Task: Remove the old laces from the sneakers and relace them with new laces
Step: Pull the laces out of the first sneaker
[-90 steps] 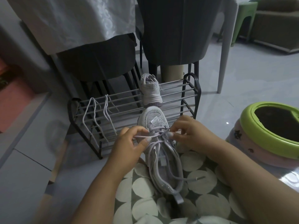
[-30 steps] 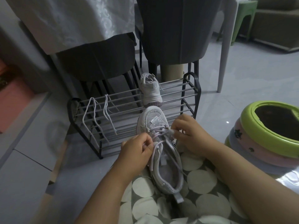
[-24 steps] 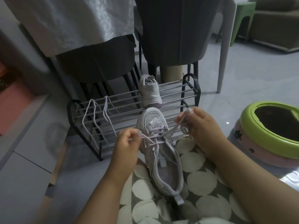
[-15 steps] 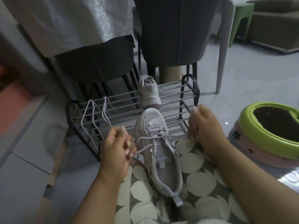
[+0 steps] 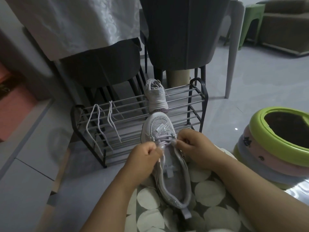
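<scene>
A pale lilac sneaker (image 5: 173, 181) lies on my lap, toe pointing away from me. A lilac lace (image 5: 163, 141) runs through its front eyelets only. My left hand (image 5: 142, 158) pinches one lace end at the shoe's left side, fingers curled. On the right side of the eyelets my right hand (image 5: 192, 144) pinches the other end. The second sneaker (image 5: 156, 97) stands on the shoe rack (image 5: 184, 104) beyond. Two white laces (image 5: 100, 124) hang over the rack's bars at the left.
The dark metal rack stands on the grey floor in front of my knees. Behind it are dark chairs (image 5: 180, 34) and a white tablecloth (image 5: 75, 22). A green-rimmed round seat (image 5: 260, 124) sits at the right. My lap has a spotted cloth (image 5: 209, 190).
Half a second ago both hands were spread wide, pulling the lace ends out to the sides. They have come back together at the eyelets, each pinching a lace end.
</scene>
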